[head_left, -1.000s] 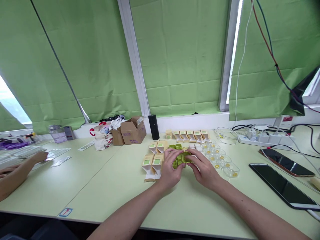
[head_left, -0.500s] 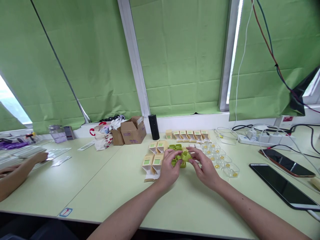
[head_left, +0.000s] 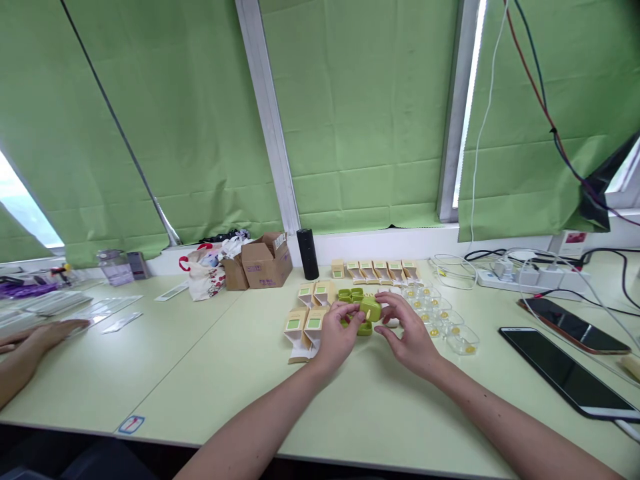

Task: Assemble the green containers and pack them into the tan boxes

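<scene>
Your left hand [head_left: 339, 333] is closed in a pinch on the left side of a green case [head_left: 372, 307], which is raised in front of you, above the table [head_left: 225, 373]. Your right hand [head_left: 410, 337] is partly spread: its fingertips meet the case's upper right edge, while the thumb stands apart below. A small pale part [head_left: 369, 314] shows on the case near your left fingers.

As to progress: one case is being handled. Its smooth outer face shows; whether it is fully shut cannot be told. More green cases [head_left: 357, 294] lie on the table behind and beneath your hands, at least some apparently open, their count partly hidden.

The near cartons [head_left: 314, 327], to the left, stand with flaps open; a further row of cartons [head_left: 383, 272] stands at the back. Clear containers [head_left: 463, 341] with yellow pieces lie in a group to the right, apart from the cases, and a white piece [head_left: 393, 323] lies just beside your right fingers. In my judgement, the work is partway through, with several cases still outstanding.
</scene>
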`<state>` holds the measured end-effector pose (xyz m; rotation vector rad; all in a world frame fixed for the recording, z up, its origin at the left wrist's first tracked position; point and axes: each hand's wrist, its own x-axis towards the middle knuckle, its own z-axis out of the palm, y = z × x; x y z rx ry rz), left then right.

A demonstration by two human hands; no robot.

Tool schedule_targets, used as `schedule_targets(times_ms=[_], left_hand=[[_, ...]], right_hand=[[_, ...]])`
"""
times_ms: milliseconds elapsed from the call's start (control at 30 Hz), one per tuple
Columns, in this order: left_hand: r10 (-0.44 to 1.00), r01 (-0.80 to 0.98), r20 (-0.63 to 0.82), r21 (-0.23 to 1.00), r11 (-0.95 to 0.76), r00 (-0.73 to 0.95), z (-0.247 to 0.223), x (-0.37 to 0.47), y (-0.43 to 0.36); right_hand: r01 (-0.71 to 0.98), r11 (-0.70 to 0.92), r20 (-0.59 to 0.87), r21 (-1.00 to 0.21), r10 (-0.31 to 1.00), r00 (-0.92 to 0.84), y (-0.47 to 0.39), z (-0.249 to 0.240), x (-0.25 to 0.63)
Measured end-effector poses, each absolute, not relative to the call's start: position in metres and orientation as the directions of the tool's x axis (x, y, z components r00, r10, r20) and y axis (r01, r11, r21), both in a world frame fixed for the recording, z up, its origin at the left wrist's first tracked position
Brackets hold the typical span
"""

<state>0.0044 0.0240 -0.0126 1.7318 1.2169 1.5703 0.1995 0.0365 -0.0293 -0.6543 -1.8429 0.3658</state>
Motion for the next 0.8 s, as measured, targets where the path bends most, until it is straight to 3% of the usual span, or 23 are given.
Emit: schedule_targets(times_ms=[467,800], left_hand=[[0.833,0.337,0.553,0.781,-0.525,0.016,-0.013,0.002,0.018],[0.675,0.516,0.703,0.502,-0.694,0.223,-0.007,0.006,0.009]], right_hand=[[0.262,0.783,0.759,-0.564,0.617,-0.209,0.04,-0.029,0.199],[0.353,0.832,0.809,-0.428,0.527,-0.26,0.038,-0.028,0.201]])
